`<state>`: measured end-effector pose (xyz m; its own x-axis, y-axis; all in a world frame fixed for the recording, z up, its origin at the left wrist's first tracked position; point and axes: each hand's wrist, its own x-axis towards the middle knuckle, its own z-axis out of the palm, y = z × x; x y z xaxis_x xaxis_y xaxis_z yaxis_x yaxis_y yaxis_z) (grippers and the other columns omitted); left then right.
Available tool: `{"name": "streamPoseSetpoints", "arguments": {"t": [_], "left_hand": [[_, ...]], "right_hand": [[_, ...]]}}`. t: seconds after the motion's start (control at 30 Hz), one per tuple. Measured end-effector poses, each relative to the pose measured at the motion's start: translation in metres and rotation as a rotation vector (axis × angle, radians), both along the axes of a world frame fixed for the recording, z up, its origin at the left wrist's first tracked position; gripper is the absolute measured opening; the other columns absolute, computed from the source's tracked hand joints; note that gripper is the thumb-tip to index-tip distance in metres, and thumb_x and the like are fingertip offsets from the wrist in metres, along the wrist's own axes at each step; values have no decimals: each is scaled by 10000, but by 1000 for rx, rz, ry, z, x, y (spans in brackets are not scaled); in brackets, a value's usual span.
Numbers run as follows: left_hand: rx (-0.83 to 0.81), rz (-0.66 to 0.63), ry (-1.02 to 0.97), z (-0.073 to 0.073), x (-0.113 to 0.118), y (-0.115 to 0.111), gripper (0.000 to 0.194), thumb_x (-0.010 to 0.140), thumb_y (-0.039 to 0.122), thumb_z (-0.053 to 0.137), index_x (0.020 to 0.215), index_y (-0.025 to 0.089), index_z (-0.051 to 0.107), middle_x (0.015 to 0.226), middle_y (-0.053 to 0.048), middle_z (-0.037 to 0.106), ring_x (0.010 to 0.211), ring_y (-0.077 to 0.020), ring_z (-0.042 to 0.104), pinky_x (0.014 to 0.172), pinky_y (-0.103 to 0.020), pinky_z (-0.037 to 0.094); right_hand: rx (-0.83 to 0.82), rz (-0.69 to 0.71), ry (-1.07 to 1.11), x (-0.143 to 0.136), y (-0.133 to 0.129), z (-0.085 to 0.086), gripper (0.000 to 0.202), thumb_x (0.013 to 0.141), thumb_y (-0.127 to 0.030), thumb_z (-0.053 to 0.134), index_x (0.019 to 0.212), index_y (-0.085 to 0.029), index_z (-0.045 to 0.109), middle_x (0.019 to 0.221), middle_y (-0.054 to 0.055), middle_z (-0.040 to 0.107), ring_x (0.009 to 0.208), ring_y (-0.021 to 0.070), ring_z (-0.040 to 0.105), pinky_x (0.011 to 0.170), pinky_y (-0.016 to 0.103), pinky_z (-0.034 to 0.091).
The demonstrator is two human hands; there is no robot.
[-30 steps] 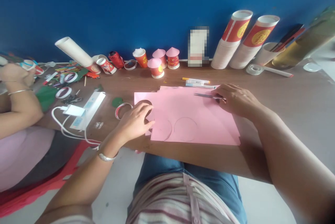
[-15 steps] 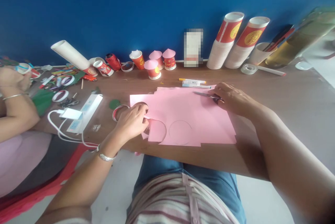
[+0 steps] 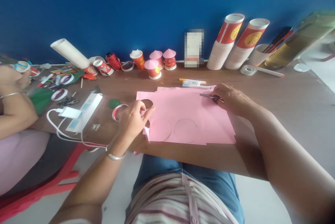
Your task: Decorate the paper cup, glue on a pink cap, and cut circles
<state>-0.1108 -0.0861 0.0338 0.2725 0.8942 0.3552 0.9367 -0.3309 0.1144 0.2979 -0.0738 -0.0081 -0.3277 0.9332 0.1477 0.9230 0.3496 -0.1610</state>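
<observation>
Pink paper lies in overlapping sheets on the table before me, with two pencilled circles near its front edge. Along its left side, a round opening shows dark table through it. My left hand pinches the paper at this cut edge, and its fingers hide part of the opening. A small curled flap hangs below the fingertips. Over the upper right of the sheets, my right hand grips a pair of scissors, blades pointing left. Its fingers cover most of the handles.
Beyond the paper lie markers. Paper cups with pink cone tops and tall cup stacks line the blue wall. At left are a tape roll, a power strip and another person's arm.
My left hand has shifted slightly right, and the top pink sheet with its circles has slid right. The scissors have drawn back a little to the right in my right hand.
</observation>
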Motion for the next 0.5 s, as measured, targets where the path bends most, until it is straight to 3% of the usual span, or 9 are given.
{"name": "streamPoseSetpoints", "arguments": {"t": [0.1, 0.2, 0.3, 0.37, 0.5], "left_hand": [[-138, -40, 0, 0, 0, -6, 391, 1026, 474, 512, 732, 222, 565, 637, -15, 651, 617, -174, 619, 626, -309, 381], [-195, -24, -14, -4, -6, -10, 246, 983, 466, 585, 962, 228, 643, 942, -42, 772, 807, -202, 703, 691, -306, 439], [-286, 34, 47, -8, -11, -11, 358, 907, 483, 673, 1145, 222, 614, 1186, -85, 759, 972, -263, 730, 721, -332, 474], [-369, 53, 74, -8, -9, -10, 393, 875, 460, 695, 1172, 224, 593, 1188, -83, 762, 960, -271, 740, 697, -337, 480], [-492, 53, 53, -3, -2, -7, 308, 847, 383, 681, 1109, 252, 588, 983, -5, 792, 866, -242, 748, 678, -325, 478]], "right_hand": [[-16, -19, -2, -1, -1, 2, 354, 848, -127, 538, 1125, -219, 738, 1179, 88, 678, 1086, 282, 668, 894, 401, 561], [-54, -46, -5, -3, -4, 8, 351, 858, -120, 540, 1145, -194, 728, 1220, 105, 673, 1109, 286, 655, 887, 385, 542], [-91, -45, -18, -6, -6, 14, 336, 862, -117, 547, 1146, -172, 718, 1236, 120, 665, 1130, 290, 645, 881, 371, 524], [-86, -45, -30, -7, -6, 18, 316, 857, -122, 557, 1128, -171, 711, 1223, 123, 671, 1116, 293, 650, 860, 368, 517], [-70, -47, -67, -8, -7, 23, 277, 859, -128, 554, 1090, -177, 698, 1189, 116, 693, 1082, 286, 668, 834, 358, 501]]}}
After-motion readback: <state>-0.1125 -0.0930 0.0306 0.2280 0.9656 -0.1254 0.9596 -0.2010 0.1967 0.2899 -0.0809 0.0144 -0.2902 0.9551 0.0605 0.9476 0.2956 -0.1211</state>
